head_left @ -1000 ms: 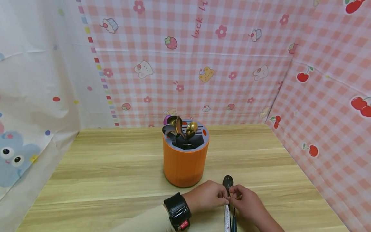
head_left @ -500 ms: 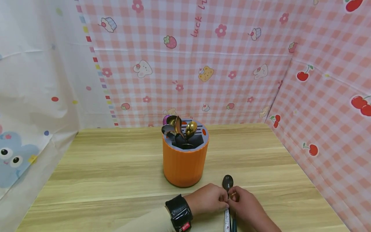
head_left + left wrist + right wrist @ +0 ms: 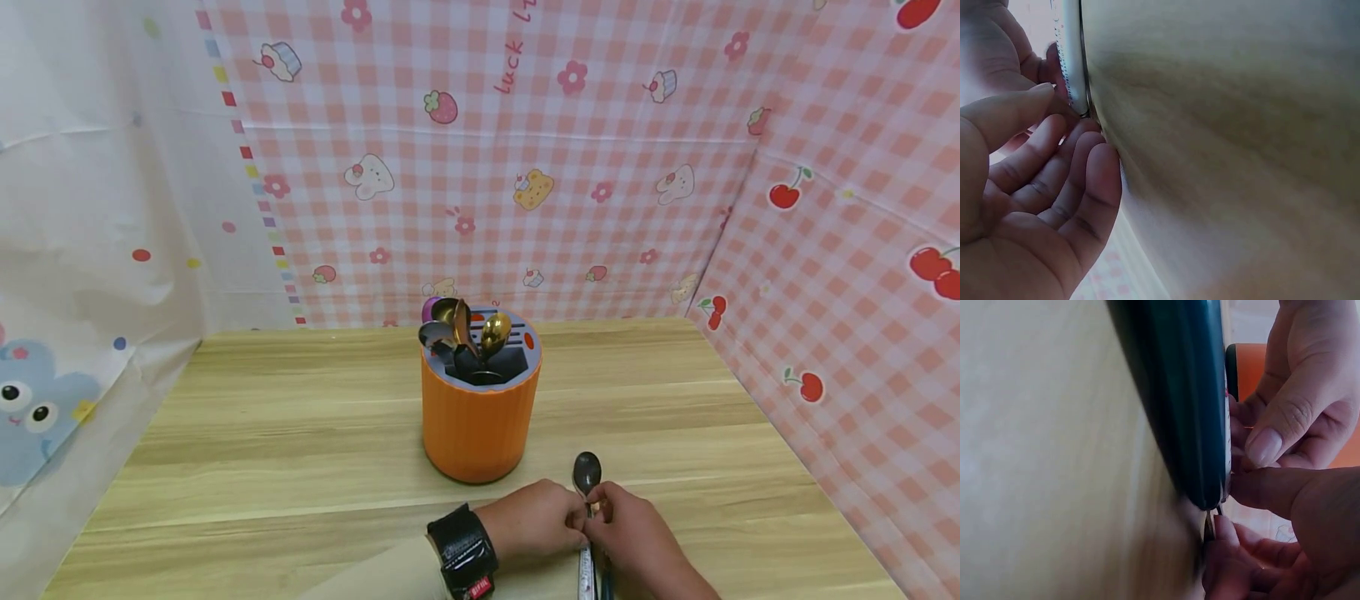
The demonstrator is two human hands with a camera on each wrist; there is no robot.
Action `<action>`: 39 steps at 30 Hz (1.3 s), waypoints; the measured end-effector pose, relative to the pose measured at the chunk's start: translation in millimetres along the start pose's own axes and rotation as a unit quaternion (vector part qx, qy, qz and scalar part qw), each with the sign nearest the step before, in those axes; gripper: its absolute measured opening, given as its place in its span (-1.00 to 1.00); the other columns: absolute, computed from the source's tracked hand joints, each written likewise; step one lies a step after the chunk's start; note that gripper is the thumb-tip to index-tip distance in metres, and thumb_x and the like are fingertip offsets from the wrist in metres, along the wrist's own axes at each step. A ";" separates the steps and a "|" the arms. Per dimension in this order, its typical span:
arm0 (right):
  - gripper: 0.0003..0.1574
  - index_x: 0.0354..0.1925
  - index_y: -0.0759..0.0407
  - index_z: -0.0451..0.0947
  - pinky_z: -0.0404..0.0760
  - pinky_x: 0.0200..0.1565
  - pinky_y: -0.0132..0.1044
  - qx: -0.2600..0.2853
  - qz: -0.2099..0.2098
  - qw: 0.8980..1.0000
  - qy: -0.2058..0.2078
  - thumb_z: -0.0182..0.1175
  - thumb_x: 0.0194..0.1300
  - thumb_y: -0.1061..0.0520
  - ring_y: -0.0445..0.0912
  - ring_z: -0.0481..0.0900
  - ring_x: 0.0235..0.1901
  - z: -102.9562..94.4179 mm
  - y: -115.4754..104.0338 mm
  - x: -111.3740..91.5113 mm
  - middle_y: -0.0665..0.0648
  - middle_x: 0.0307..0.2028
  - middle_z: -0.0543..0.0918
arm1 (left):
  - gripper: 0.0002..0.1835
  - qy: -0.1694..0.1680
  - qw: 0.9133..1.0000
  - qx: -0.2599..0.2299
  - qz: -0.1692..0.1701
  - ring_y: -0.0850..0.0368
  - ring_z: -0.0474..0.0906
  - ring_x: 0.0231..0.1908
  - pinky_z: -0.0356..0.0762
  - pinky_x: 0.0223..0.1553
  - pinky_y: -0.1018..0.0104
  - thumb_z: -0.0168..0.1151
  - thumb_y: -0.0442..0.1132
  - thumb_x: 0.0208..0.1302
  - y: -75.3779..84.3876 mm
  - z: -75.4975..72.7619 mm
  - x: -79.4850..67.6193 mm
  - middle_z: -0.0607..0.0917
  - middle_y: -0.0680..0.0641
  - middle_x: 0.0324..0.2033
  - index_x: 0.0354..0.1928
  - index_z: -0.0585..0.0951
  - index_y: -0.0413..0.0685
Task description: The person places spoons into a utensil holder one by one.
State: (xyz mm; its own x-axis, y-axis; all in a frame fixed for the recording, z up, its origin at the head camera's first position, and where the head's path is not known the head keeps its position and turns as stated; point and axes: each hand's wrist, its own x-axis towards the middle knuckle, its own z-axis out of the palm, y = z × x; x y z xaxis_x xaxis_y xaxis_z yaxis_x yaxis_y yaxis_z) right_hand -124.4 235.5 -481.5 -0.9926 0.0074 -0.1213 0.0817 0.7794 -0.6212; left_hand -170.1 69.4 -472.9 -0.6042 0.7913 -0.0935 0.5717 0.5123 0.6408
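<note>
Beside the cutlery holder, a dark spoon lies on the table, its bowl pointing away from me. Next to it are a white patterned handle and a dark teal handle, bunched together. With thumb and fingers, my right hand pinches the bunch around the necks. From the other side, my left hand rests its fingertips against the bunch; in the left wrist view its thumb stands apart from the fingers. The hands hide the necks and any further pieces.
An orange cutlery holder with a grey slotted top stands left of and behind the hands. Several spoons, black and gold among them, stick out of it. Patterned cloth walls the table's back and sides.
Both hands and the spoon bunch have shifted very slightly left. The left hand sits a little lower in view. The cutlery holder has stayed put.
</note>
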 end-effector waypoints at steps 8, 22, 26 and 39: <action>-0.75 -0.34 0.12 0.48 0.42 -0.54 -0.24 -0.044 -0.005 0.998 0.042 0.35 0.06 0.09 -0.19 0.45 -0.62 4.1 -6.5 1.4 -0.06 -0.59 0.59 | -0.73 0.014 0.999 0.020 -0.022 0.37 0.32 -0.65 0.22 -0.63 0.51 0.36 -0.13 0.21 0.3 0.6 -4.8 0.44 0.24 -0.73 -0.61 0.53 0.11; -0.76 -0.28 0.24 0.57 0.50 -0.47 -0.23 0.050 0.032 0.998 0.029 0.33 0.03 0.17 -0.14 0.48 -0.54 3.9 -7.0 5.9 0.01 -0.53 0.61 | -0.64 0.013 0.999 0.033 -0.020 0.36 0.27 -0.70 0.17 -0.67 0.49 0.27 -0.05 0.30 3.8 2.7 -5.3 0.33 0.23 -0.78 -0.66 0.50 0.13; -0.80 -0.25 0.27 0.59 0.53 -0.58 -0.23 0.126 0.057 0.990 0.022 0.29 0.15 0.19 -0.11 0.52 -0.60 1.1 -10.4 6.6 0.05 -0.53 0.62 | -0.64 0.000 1.000 0.009 -0.019 0.34 0.28 -0.70 0.18 -0.67 0.47 0.20 0.00 0.37 3.1 1.7 -3.8 0.34 0.21 -0.77 -0.62 0.56 0.15; -0.77 -0.14 0.31 0.53 0.64 -0.48 -0.19 0.275 0.031 0.960 0.037 0.27 0.31 0.18 -0.03 0.58 -0.49 -26.4 -20.4 8.2 0.20 -0.35 0.60 | -0.83 0.038 0.955 -0.279 -0.090 0.18 0.57 -0.62 0.56 -0.59 0.36 0.31 -0.37 0.24 9.5 -4.0 -1.7 0.66 0.05 -0.59 -0.36 0.49 -0.03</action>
State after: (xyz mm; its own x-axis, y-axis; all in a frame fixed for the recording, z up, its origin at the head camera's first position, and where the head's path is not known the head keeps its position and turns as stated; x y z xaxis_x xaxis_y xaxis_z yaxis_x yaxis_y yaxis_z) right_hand -136.6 236.2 -449.3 -0.9862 0.1029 -0.1294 0.1564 0.3273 -0.9319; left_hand -165.9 71.5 -463.6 -0.7160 0.6693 -0.1984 0.0822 0.3631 0.9281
